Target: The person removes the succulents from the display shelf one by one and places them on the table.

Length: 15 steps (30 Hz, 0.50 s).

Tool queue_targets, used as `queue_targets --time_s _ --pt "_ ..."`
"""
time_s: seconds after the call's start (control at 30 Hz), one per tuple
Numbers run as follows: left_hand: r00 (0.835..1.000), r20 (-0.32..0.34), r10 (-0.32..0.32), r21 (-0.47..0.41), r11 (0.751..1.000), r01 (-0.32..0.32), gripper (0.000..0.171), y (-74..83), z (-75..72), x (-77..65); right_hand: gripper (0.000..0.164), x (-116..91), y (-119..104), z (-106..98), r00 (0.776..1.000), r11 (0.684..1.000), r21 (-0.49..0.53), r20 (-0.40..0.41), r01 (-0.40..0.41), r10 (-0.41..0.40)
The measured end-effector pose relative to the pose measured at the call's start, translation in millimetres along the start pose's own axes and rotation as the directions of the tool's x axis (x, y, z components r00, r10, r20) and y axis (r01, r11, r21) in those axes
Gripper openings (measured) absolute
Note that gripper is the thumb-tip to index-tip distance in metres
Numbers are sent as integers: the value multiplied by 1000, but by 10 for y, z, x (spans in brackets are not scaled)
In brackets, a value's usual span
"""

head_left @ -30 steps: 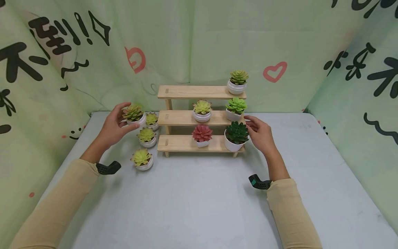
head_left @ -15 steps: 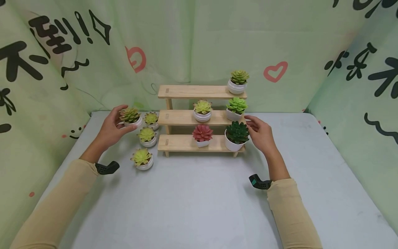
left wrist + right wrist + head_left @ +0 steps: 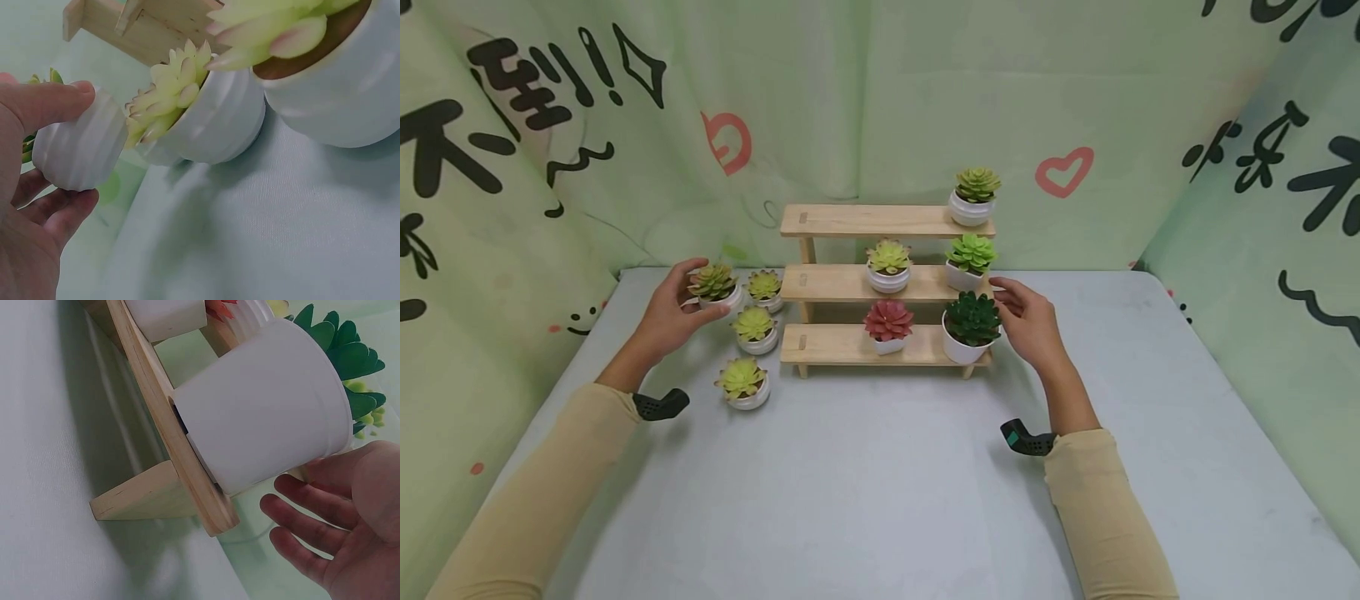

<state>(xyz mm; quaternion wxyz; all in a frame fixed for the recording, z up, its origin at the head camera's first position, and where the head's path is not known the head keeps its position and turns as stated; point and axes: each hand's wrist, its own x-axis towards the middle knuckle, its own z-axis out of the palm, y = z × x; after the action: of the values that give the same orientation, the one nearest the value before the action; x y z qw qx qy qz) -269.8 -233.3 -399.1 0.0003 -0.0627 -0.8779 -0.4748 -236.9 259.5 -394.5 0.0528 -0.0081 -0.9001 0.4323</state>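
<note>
left hand [image 3: 672,310]: gripping potted succulent [image 3: 715,284] | axis near vertical, facing up | right hand [image 3: 1027,323]: relaxed beside dark-green succulent [image 3: 972,322]

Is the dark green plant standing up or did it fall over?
Standing upright: in the head view, the dark green succulent points leaves-up, its white pot resting on the bottom wooden shelf.

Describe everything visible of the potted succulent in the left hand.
The potted succulent has a rosette of green leaves, seemingly reddish at some edges, in a white ribbed pot, ceramic or plastic by its look. It seems roughly upright and off the table, held between the thumb and fingers of the left hand, to the left of the wooden stand.
</note>
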Motion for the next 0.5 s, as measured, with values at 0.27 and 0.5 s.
queue_targets --time_s 0.27,0.5 --pt "1000 3 -11 -4 1000 11 81 -59 5 31 41 2 -1 -7 1000 1000 -1 2 0 0" --pt "1000 0 -13 9 1000 13 83 -134 -2 39 40 1 4 -3 1000 1000 0 2 1 -1"
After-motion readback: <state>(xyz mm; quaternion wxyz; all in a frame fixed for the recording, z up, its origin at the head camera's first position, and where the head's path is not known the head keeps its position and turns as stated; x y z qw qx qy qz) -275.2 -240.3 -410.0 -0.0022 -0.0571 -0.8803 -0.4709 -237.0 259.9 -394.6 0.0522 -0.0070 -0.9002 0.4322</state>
